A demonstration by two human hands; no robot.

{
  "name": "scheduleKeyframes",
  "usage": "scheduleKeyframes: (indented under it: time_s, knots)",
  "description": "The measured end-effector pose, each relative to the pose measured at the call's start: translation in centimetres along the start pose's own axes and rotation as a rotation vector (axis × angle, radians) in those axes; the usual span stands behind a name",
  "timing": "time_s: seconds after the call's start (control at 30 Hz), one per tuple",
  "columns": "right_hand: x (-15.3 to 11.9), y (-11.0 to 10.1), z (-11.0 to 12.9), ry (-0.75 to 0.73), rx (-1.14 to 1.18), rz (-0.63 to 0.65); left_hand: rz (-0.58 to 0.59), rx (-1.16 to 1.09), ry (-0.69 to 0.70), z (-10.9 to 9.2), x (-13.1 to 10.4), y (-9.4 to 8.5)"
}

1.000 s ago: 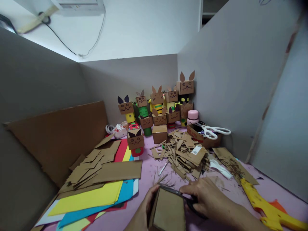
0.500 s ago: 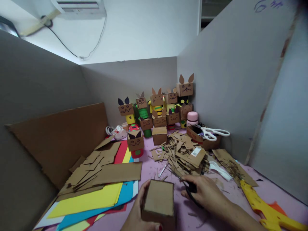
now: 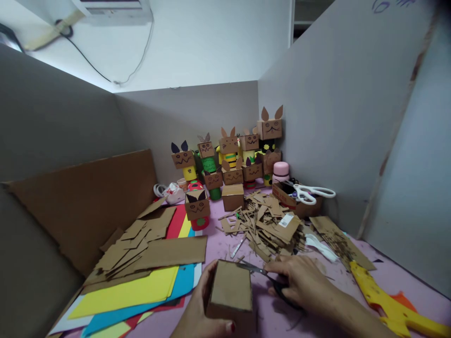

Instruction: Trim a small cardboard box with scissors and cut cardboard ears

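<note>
A small brown cardboard box (image 3: 231, 287) stands at the bottom centre, its flat top facing up. My left hand (image 3: 201, 307) is wrapped round its left side, with the thumb across the front. Black-handled scissors (image 3: 279, 285) are in my right hand (image 3: 299, 281), to the right of the box. Their blades point left and reach the far right corner of the box's top; whether they touch it I cannot tell.
Cardboard scraps (image 3: 271, 218) are heaped beyond my right hand. Cardboard sheets (image 3: 172, 253) and coloured paper (image 3: 130, 291) lie left. A yellow glue gun (image 3: 384, 305) is at right. Behind stand several cat-faced box figures (image 3: 197, 206), a pink jar (image 3: 281, 171) and white scissors (image 3: 310, 192).
My right hand has brought the scissors left, so the blades now reach the box's top edge. The box has shifted slightly left in my left hand.
</note>
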State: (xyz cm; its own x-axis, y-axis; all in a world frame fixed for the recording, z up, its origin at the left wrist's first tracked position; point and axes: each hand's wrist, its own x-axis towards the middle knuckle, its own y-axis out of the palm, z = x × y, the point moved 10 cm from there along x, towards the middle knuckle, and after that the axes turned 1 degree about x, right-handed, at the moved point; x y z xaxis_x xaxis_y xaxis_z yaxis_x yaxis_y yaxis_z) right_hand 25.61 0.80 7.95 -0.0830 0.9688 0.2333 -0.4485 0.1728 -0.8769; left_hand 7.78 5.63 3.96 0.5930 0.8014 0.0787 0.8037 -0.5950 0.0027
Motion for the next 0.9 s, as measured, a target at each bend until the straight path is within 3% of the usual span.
scheduleKeyframes:
  time_s: [0.47,0.67,0.9]
  knots:
    - [-0.4,0.6,0.4,-0.044,0.019,0.021,0.050,-0.010,-0.042,0.0,-0.3,1.1]
    - [-0.3,0.5,0.2,-0.037,0.038,0.006,-0.025,-0.019,-0.043,-0.2,-0.5,0.8]
    - [-0.1,0.1,0.1,-0.001,-0.021,0.022,-0.031,-0.086,-0.037,0.1,-0.6,0.5]
